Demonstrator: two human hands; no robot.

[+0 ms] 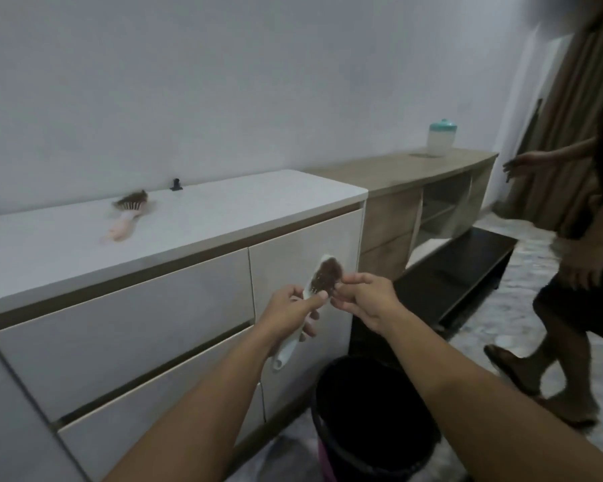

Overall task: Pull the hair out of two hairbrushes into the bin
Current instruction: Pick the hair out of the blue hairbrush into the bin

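Note:
My left hand point(289, 309) grips a white hairbrush point(286, 349) by its handle, the head tilted up in front of the cabinet. A brown clump of hair point(329, 273) fills its bristles. My right hand point(362, 297) pinches the edge of that clump with thumb and forefinger. Below both hands stands a black bin point(373, 422) on the floor, its mouth dark. A second, pink hairbrush point(126, 220) lies on the white cabinet top point(223, 210), with brown hair in its bristles.
The white drawer cabinet point(136, 328) fills the left. A wooden sideboard point(415, 196) with a teal-lidded jar point(441, 137) stands beyond it. A low black table point(460, 273) sits to the right. Another person point(578, 273) walks by at the far right.

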